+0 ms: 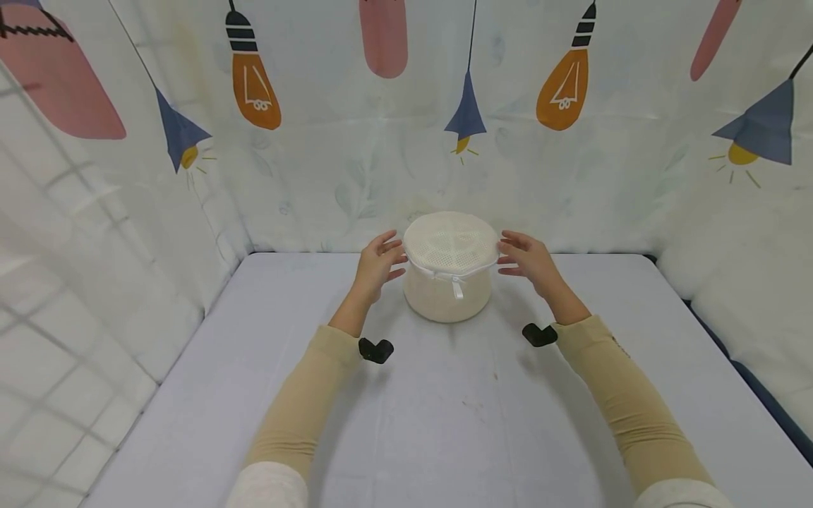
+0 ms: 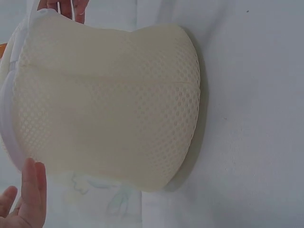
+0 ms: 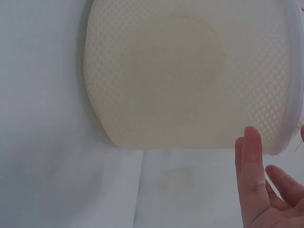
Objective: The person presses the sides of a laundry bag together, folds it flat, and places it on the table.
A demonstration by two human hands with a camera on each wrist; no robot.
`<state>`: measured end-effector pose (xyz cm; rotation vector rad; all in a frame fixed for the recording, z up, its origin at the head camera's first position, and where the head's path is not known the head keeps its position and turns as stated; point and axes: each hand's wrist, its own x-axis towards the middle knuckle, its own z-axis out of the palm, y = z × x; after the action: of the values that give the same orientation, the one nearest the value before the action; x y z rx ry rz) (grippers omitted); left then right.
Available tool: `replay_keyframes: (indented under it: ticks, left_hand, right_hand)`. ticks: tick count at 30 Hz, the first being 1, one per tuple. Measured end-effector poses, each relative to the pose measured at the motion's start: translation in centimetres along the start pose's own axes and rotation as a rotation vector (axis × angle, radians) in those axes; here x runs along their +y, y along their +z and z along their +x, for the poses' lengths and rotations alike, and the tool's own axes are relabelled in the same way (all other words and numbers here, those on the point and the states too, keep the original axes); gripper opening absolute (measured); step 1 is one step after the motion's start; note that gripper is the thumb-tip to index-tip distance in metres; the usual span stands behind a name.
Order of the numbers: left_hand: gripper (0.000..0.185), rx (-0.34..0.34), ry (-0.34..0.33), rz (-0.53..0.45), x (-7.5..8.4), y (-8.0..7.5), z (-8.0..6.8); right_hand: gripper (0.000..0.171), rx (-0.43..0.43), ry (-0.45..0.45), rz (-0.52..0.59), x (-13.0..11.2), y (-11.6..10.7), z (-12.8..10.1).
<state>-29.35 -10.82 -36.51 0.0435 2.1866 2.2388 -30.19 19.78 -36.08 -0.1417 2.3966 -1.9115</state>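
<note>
A cream mesh laundry bag, round with a flat lid, stands upright at the far side of the table. Its white zipper runs around the lid's edge, with the pull tab hanging at the front. My left hand is at the bag's left side, fingertips right at the rim. On the opposite side my right hand has its fingers spread close to the rim. Both wrist views show the mesh wall large, with relaxed fingers of the left hand and right hand beside it.
A white cloth covers the table. Behind it hangs a pale curtain printed with lamps and bulbs, and more curtain closes off both sides. A black wrist mount juts from the left sleeve, another from the right.
</note>
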Motion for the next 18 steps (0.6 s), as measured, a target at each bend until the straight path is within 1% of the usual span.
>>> replay_keyframes:
  ticks: [4, 9, 13, 18]
  left_hand:
    - [0.054, -0.003, -0.005, -0.015, 0.09, 0.35, 0.08]
    - [0.055, 0.002, -0.015, -0.039, 0.05, 0.58, 0.19]
    - [0.056, 0.011, -0.026, -0.050, -0.08, 0.75, 0.28]
    - [0.057, 0.013, -0.020, -0.058, -0.13, 0.98, 0.30]
  right_hand:
    - [0.063, -0.014, 0.022, 0.031, 0.01, 0.12, 0.13]
    - [0.063, -0.018, 0.026, 0.055, -0.01, 0.27, 0.22]
    - [0.063, -0.016, 0.034, 0.056, -0.06, 0.38, 0.25]
    - [0.064, -0.011, 0.052, 0.039, -0.23, 0.50, 0.27]
